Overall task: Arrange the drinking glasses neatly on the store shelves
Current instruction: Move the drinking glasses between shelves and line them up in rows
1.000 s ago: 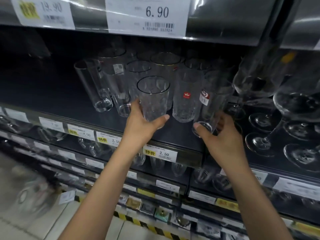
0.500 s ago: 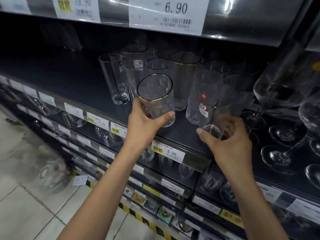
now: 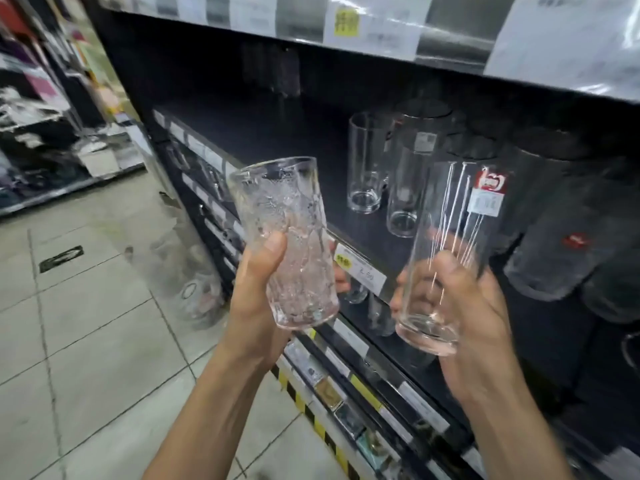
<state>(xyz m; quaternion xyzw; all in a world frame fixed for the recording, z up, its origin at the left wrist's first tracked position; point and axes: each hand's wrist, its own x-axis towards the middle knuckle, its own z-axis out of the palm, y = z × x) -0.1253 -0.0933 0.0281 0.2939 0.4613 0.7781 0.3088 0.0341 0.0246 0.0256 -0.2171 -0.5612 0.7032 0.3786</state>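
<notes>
The left hand (image 3: 258, 289) grips a textured clear glass tumbler (image 3: 285, 242); the right hand (image 3: 460, 306) grips a tall smooth clear glass (image 3: 446, 251), both off the dark shelf (image 3: 294, 133). Both look fragile and slippery, so holding low round the body seems safest.

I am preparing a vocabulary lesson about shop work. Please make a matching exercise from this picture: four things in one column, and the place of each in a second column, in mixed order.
Things
1. textured glass
2. tall smooth glass
3. plain glass furthest left
4. price tag with yellow mark

Places
A. standing on the dark shelf
B. gripped by the right hand
C. on the shelf's front edge
D. gripped by the left hand

Pairs: 1-D, 2-B, 3-A, 4-C
</notes>
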